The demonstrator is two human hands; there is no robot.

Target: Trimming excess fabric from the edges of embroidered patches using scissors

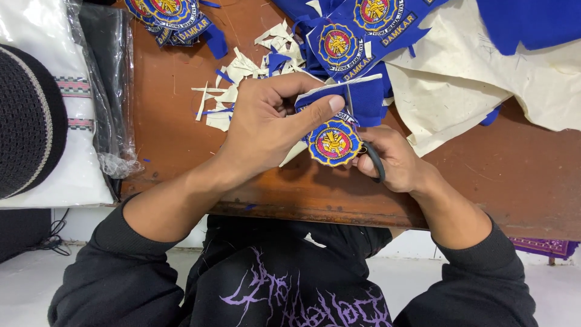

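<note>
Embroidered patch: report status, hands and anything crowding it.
Left hand pinching blue fabric around the embroidered patch. Right hand gripping scissors at patch edge. Fabric scraps crowd the table.

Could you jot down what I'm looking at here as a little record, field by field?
Setting: brown wooden table, seen from above
Left hand: pinches blue fabric carrying a round embroidered patch
Right hand: grips black-handled scissors at the patch's edge; blades hidden
Scraps: white and blue offcuts behind the left hand
More patches: uncut ones at top centre, a stack at top left
Cloth: cream sheet on the right
Far left: dark knitted cap on folded white cloth
</note>
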